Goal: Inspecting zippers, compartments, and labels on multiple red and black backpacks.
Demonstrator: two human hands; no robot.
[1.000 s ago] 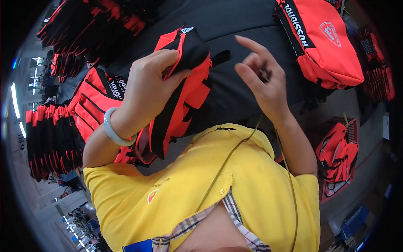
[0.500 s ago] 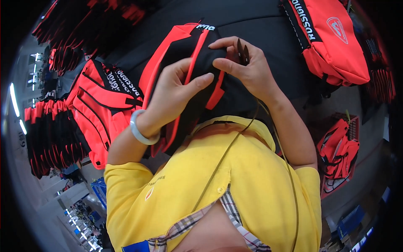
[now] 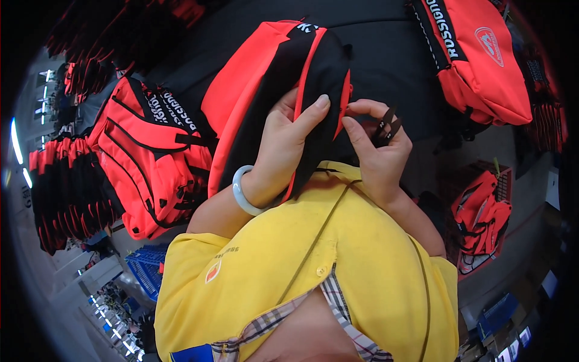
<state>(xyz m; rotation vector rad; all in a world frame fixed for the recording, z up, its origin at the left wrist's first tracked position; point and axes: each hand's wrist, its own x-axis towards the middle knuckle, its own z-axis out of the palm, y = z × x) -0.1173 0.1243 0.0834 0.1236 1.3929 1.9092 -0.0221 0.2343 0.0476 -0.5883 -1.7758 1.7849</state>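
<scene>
A red and black backpack stands tilted in front of my chest. My left hand is closed round its black part, thumb on the near side and fingers tucked behind a red-edged fold. Close to the bag's right edge, my right hand pinches at the tip of a red strip. Dark thread snips sit tucked in the same hand, their blades pointing up past the fingers. Whatever lies between its thumb and forefinger is too small to make out.
A black-covered table lies beyond. Another red backpack is at left, beside a row of hanging red and black pieces. A finished-looking red bag lies at far right. Below it, a red crate holds another bag.
The backpack has shifted slightly right and turned to show more of its red side. My left hand has moved right along it; my right hand has come down toward the red strip.
</scene>
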